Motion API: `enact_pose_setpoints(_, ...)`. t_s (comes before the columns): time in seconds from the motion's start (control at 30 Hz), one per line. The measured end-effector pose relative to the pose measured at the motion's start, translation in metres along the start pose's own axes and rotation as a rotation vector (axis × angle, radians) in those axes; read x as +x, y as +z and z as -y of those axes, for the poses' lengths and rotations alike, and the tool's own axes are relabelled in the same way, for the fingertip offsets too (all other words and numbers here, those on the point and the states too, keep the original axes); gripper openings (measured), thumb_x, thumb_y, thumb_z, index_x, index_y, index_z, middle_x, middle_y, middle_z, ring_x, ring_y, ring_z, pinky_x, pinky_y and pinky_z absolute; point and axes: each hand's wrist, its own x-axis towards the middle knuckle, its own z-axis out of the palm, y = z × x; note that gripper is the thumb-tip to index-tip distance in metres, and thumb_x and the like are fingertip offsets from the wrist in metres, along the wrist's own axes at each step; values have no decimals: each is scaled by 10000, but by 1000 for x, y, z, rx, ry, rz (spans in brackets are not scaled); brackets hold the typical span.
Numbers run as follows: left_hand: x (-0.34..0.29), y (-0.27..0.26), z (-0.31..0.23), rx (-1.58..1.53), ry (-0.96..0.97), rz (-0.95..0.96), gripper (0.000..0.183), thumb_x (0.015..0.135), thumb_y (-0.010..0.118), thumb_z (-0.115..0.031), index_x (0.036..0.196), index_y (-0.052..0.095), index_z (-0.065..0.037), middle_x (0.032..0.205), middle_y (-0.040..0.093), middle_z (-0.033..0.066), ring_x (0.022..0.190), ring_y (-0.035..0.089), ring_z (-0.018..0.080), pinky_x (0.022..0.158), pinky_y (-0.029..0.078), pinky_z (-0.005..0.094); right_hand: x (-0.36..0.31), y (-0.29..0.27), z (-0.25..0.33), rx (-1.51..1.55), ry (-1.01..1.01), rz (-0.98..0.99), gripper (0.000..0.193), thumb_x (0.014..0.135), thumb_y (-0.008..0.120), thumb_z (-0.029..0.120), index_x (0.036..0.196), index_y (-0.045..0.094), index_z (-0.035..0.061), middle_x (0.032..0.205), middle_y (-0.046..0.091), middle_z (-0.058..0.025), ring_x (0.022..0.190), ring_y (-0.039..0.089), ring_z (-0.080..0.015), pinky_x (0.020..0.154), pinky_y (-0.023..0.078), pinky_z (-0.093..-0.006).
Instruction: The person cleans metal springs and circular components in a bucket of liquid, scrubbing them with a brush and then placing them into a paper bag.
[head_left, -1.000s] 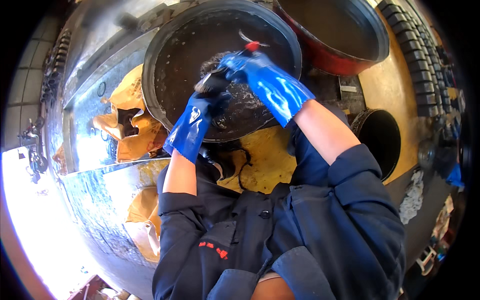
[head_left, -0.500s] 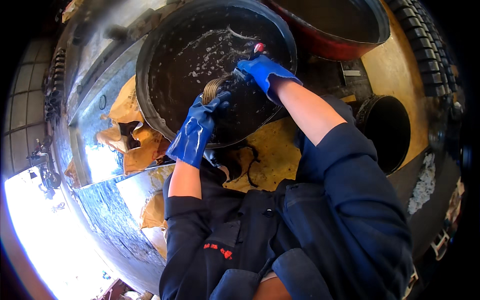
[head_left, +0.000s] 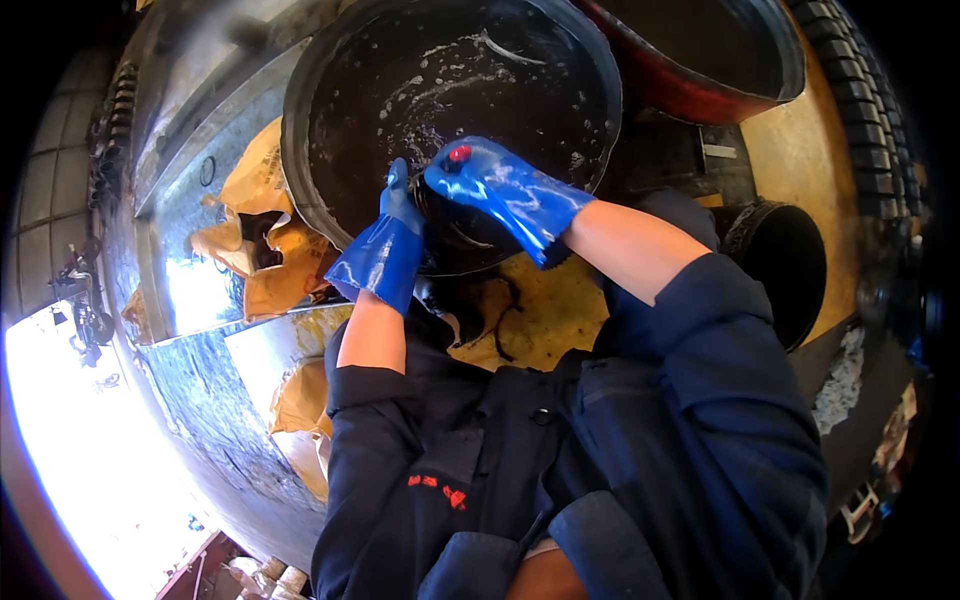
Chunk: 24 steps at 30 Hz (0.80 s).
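Both my hands wear wet blue rubber gloves and work close together over a round black tub [head_left: 296, 165] of dark, foamy liquid. My left hand [head_left: 388, 232] is closed round a ribbed, ring-like part, its thumb pointing up; the gloves now hide most of that part. From the right, my right hand [head_left: 500, 190] comes in with its fingers closed on a brush [head_left: 460, 154]. Only the brush's red handle end shows; its head is hidden behind the glove and the ribbed part.
A red-sided drum [head_left: 690, 105] stands beyond the tub at the right. Nearer is a dark open cylinder [head_left: 785, 265]. Torn brown paper [head_left: 285, 270] lies left of the tub on a metal surface. Stacked black ridged pieces [head_left: 850, 110] line the far right.
My right hand has moved left and nearer to me, bringing the brush across the ribbed part. The ribbed edge that showed above my left hand is now mostly covered.
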Motion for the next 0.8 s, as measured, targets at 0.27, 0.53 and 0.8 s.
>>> enact_pose_setpoints(0.27, -24, 41, 6, 168, -49, -174, 860, 970, 600, -701, 1343, 575, 73, 1265, 691, 277, 1129, 698, 413, 982, 581, 569, -49, -11, -12, -290, -241, 199, 268, 908, 687, 378, 965, 754, 126, 941, 753, -116, 880, 727, -350, 790, 583, -449)
enact_pose_setpoints(0.53, -20, 23, -2, -47, -282, -104, 870, 998, 519, -712, 1358, 583, 77, 1272, 690, 288, 1069, 719, 445, 910, 606, 609, -49, -32, -3, -199, -290, 610, 269, 959, 678, 303, 1095, 752, 84, 997, 748, -142, 900, 712, -335, 819, 572, -441)
enact_pose_setpoints(0.8, -26, 53, -4, 243, -383, -205, 854, 995, 487, -732, 1325, 653, 38, 1230, 714, 269, 1035, 725, 430, 969, 575, 609, -17, -62, -11, -546, 168, 207, 406, 868, 704, 440, 1083, 782, 105, 1021, 773, -190, 945, 748, -363, 844, 571, -469)
